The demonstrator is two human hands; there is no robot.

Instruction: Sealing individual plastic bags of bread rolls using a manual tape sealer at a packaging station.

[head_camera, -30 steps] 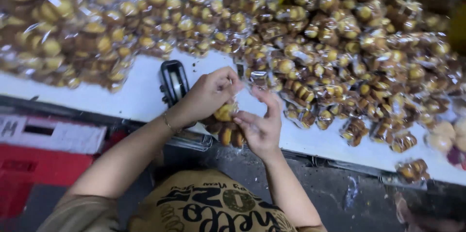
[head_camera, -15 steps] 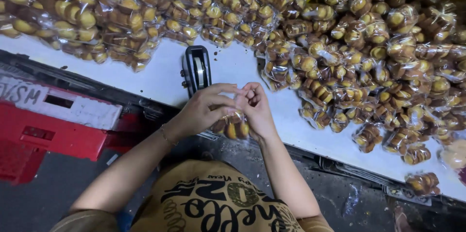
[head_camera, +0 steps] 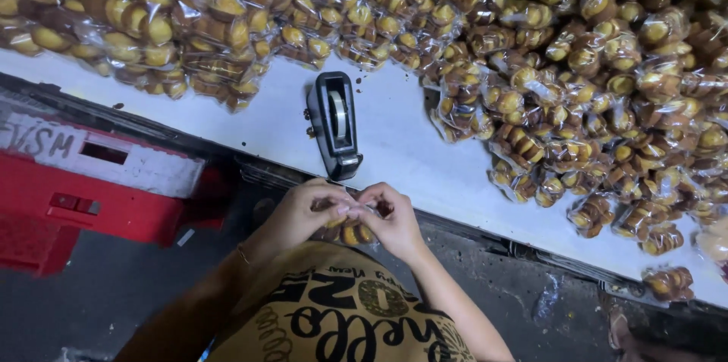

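Together my left hand (head_camera: 303, 214) and right hand (head_camera: 394, 219) pinch a small bag of cookies (head_camera: 350, 233); just beyond my fingers stands the black tape dispenser (head_camera: 334, 124).

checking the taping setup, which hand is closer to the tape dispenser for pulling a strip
Left, probably. The left hand sits just below the black tape dispenser; the right hand is further to the side. Both hands pinch the small cake packet, so one must let go first.

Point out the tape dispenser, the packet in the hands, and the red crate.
tape dispenser (head_camera: 334, 123), head view, on the tape roll.
packet of cakes (head_camera: 353, 234), head view, on its lower cakes.
red crate (head_camera: 68, 206), head view, on its red side.
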